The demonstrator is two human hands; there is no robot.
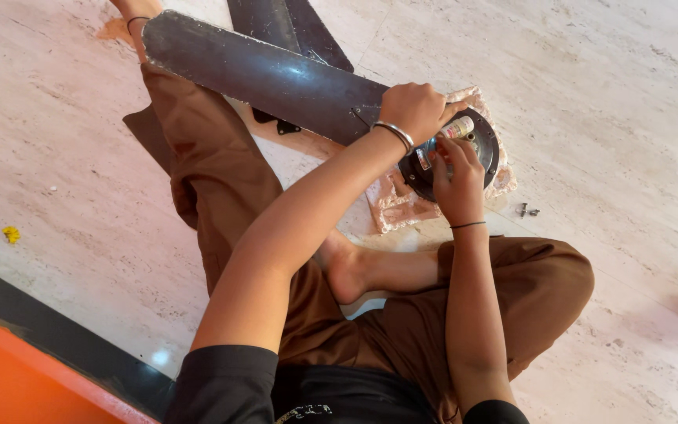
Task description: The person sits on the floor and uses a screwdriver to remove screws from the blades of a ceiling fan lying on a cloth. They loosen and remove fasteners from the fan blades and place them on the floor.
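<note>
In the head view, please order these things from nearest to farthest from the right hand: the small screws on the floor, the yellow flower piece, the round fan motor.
1. Round fan motor: directly under the right hand, touching it.
2. Small screws: on the floor, just right of the hand.
3. Yellow flower piece: far left on the floor.

— How many views? From where?
— Just one, worn on the head, looking steeply down over the person's own arms and folded legs onto the pale stone floor (606,94).
— How near?
— Close: left hand (411,110) and right hand (457,177) just above centre, at arm's length, over the dark fan motor hub (486,149).
— Tilted?
— Yes, rolled; floor edge and orange strip (9,369) running diagonally at lower left.
</note>
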